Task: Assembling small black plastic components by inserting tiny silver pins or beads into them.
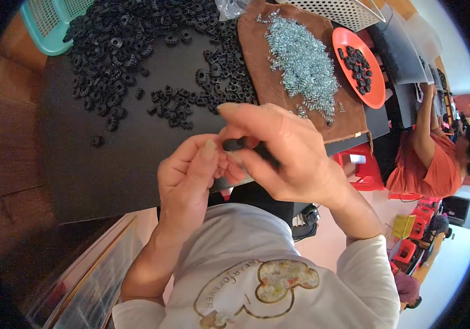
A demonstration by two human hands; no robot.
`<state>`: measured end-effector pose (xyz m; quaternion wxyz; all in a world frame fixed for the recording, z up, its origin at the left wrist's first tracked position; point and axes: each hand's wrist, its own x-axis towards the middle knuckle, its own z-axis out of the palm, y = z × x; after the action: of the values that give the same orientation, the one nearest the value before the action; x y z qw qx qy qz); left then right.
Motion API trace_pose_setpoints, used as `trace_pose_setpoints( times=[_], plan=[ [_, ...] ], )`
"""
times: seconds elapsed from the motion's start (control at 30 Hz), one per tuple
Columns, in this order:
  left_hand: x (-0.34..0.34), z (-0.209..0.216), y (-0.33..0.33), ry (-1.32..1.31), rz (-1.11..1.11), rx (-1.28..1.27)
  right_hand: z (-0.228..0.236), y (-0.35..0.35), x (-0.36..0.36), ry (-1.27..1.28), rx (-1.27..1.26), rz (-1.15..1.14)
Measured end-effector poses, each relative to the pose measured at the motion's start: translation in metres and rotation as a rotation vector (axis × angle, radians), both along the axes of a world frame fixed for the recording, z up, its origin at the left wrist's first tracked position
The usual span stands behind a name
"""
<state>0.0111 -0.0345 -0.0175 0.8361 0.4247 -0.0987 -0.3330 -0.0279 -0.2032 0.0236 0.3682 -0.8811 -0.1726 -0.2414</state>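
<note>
My two hands meet over the near edge of the dark table. A small black plastic piece (234, 145) with a rounded end shows between them, at the thumb and fingers of my right hand (287, 148), which is closed around it. My left hand (188, 172) is closed in a pinch right beside the piece, thumb against the fingers; what lies in that pinch is hidden. Beyond my hands, many loose black plastic parts (120, 49) are heaped on the table. A pile of small shiny metal springs (303, 60) lies on a brown cloth (257, 60) to the right.
An orange-red plate (377, 93) holds several black pieces at the right. Behind stand a teal basket (40, 33) at the left and a white perforated basket (344, 13). A person in a red shirt (426, 164) works at the right, near red stools (366, 170).
</note>
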Motion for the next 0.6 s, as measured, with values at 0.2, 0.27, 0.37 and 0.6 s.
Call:
trace_pose_setpoints(
  times=[0.2,0.27,0.37,0.6],
  plan=[
    [0.001,0.001,0.002,-0.062,-0.002,0.058,0.001,0.007,-0.002,-0.092,-0.267,-0.021],
    [0.0,0.001,0.002,-0.039,-0.017,0.061,-0.001,0.006,-0.002,-0.08,-0.256,-0.034],
    [0.001,-0.002,0.003,-0.005,-0.005,0.033,0.0,0.0,-0.007,0.02,-0.055,-0.066],
    [0.002,-0.004,0.008,-0.03,-0.051,0.034,-0.007,-0.003,-0.012,-0.037,-0.079,0.01]
  ],
)
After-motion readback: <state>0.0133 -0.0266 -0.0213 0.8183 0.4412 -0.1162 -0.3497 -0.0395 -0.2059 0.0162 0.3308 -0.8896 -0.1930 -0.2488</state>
